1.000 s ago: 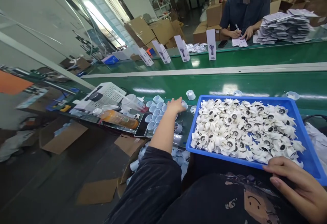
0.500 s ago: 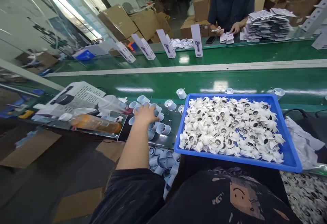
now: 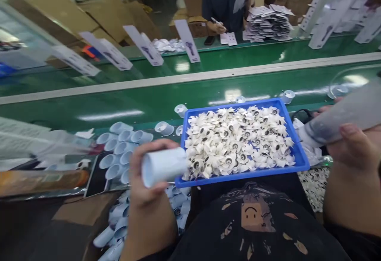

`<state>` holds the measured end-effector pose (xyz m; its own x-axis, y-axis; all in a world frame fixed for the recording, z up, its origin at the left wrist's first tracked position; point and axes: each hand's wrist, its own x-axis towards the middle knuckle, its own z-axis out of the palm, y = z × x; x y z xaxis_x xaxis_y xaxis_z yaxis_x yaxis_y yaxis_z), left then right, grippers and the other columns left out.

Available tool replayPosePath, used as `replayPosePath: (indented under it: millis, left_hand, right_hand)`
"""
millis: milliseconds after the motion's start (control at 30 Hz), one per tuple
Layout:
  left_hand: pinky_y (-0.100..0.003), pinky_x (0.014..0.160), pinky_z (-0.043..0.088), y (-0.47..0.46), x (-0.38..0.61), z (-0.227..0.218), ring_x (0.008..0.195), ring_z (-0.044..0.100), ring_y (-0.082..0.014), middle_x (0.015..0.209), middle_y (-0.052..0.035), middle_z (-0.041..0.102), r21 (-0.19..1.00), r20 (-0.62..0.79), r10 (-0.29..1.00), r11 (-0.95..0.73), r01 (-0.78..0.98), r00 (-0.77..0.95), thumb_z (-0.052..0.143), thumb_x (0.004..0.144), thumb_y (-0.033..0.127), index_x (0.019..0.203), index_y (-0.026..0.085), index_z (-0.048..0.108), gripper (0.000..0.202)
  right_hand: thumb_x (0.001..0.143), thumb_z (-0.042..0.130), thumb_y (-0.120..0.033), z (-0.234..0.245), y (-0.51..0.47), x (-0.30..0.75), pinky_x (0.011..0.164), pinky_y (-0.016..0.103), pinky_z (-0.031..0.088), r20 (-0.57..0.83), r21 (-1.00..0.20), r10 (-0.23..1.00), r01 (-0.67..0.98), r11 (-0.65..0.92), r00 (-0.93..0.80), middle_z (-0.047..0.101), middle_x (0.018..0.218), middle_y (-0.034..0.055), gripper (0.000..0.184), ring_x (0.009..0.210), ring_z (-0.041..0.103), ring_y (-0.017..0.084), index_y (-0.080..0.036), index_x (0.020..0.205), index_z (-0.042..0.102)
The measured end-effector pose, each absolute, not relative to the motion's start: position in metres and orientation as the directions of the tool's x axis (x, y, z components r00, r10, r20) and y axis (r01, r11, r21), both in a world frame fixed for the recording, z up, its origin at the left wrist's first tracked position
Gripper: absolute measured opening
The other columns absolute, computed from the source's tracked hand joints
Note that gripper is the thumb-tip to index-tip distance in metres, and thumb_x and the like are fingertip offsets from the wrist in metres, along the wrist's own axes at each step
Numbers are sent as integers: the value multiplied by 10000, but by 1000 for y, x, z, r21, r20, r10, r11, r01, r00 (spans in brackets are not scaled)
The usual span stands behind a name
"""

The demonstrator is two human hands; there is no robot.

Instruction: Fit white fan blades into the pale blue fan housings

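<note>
My left hand (image 3: 139, 183) is closed around a pale blue plastic cup-shaped housing (image 3: 165, 166), tilted on its side at the tray's left edge. At the right, my right hand (image 3: 355, 147) grips a grey electric screwdriver (image 3: 348, 110), blurred, its pale nose pointing left and down. Between the hands sits a blue tray (image 3: 244, 174) heaped with white fan impellers (image 3: 235, 136) that have dark round hubs. More blue housings (image 3: 122, 147) stand bunched on the bench left of my left hand.
Loose housings (image 3: 114, 229) fill a box below the bench. A few more cups (image 3: 163, 128) stand behind the tray. An orange bottle (image 3: 44, 181) lies at the left. Printed cartons (image 3: 187, 40) line the green conveyor (image 3: 133, 94); beyond it a person (image 3: 224, 2) handles papers.
My left hand has come away from the cluster with one housing, moving right toward the tray. My right hand has come into view with the screwdriver. The view has turned right.
</note>
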<state>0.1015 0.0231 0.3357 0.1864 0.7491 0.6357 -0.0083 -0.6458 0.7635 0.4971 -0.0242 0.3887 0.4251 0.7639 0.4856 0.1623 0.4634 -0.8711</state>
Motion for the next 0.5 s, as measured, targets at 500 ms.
replayPosePath:
  millis: [500]
  left_hand:
    - [-437, 818, 553, -7, 260, 361, 901, 650, -275, 916, -29, 665, 774, 395, 525, -632, 34, 754, 719, 735, 344, 954, 278, 595, 260]
  right_hand:
    - [849, 730, -577, 437, -45, 419, 597, 313, 561, 389, -882, 921, -284, 375, 7, 596, 840, 9, 344, 724, 611, 188, -241, 884, 670]
